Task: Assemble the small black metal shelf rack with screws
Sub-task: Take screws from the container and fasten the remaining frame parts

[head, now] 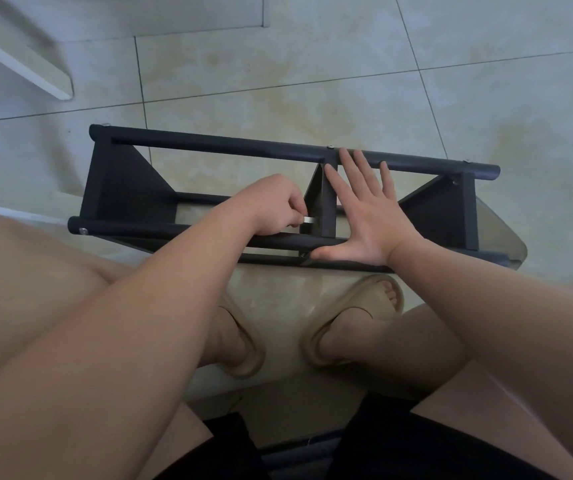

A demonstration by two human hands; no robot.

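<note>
The black metal shelf rack [209,147] lies on its side on the tiled floor in front of me, its round posts running left to right and three black shelf panels across them. My left hand [278,206] pinches a small silver tool [309,220], its tip against the middle panel [323,209]. My right hand [368,209] lies flat and spread on the rack, fingers over the far post, thumb along the near post. Silver screw heads [330,146] show on the posts.
A glass table edge [506,237] sits under the rack's right end. My feet in tan slippers [357,317] stand just below the rack. White furniture [36,74] stands at the far left on the tiled floor [312,64].
</note>
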